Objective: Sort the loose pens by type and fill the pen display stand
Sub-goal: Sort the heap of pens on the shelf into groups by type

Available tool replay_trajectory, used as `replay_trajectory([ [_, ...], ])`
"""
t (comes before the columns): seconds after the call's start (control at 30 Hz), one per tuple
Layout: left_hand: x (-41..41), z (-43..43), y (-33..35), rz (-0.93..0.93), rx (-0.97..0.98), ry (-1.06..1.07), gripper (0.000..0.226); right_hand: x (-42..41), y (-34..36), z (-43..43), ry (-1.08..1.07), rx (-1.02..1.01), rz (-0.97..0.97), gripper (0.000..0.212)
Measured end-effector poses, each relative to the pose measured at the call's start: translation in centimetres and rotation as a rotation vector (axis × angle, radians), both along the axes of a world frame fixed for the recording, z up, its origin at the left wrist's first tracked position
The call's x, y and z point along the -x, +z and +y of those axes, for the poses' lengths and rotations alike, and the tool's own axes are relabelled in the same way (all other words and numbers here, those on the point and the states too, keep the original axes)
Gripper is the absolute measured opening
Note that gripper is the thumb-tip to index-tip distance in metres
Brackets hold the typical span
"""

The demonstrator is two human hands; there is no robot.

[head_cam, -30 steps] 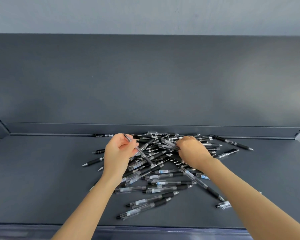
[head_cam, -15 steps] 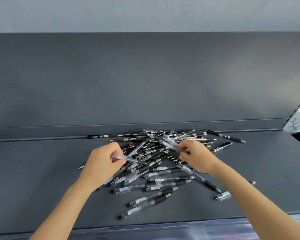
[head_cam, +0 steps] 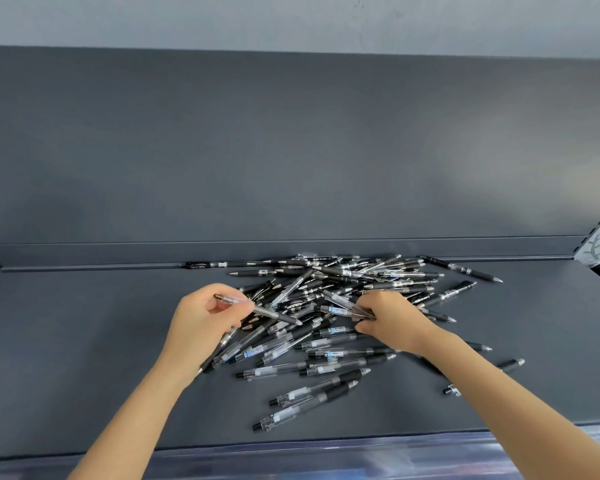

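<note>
A heap of loose pens (head_cam: 340, 306) lies on the dark grey shelf (head_cam: 84, 358); some have clear barrels with black grips, others are all black. My left hand (head_cam: 205, 327) is at the heap's left edge and pinches a clear-barrelled pen (head_cam: 257, 309) that points right over the pile. My right hand (head_cam: 392, 318) is on the heap's middle, fingers curled round a few clear pens (head_cam: 343, 306) whose ends stick out to the left. No pen display stand is in view.
The shelf's back panel (head_cam: 291, 150) rises just behind the heap, with a low ledge along its foot. Stray pens lie at the right (head_cam: 459, 269) and near the front (head_cam: 305, 408). A clear plastic strip (head_cam: 326, 455) runs along the shelf's front edge.
My left hand dropped from above the heap to its left edge, turning its pen from steep to nearly level. The right hand stayed on the pile, gathering pens. The view shifted slightly.
</note>
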State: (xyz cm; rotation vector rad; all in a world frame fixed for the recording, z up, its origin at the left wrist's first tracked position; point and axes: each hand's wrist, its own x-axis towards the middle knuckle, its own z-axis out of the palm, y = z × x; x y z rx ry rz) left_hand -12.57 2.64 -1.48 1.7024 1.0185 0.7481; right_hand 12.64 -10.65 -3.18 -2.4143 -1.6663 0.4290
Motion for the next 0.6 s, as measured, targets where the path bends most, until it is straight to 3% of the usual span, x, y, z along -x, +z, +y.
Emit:
replay_trajectory([
  [0.1,-0.3,0.2,-0.1,-0.200,0.188,0.036,0.006,0.1,-0.1,0.3,0.047,0.089,-0.088,0.029],
  [0.27,-1.2,0.0,-0.1,-0.420,0.297,0.065,0.010,0.3,0.2,0.7,0.099,0.135,-0.133,0.040],
  [0.5,-1.9,-0.7,-0.1,-0.425,0.273,0.045,0.009,0.0,0.7,0.7,0.176,0.233,-0.121,0.020],
  [0.6,-2.2,-0.9,-0.2,-0.421,0.277,0.044,0.009,0.2,0.8,0.4,0.172,0.207,-0.093,0.022],
])
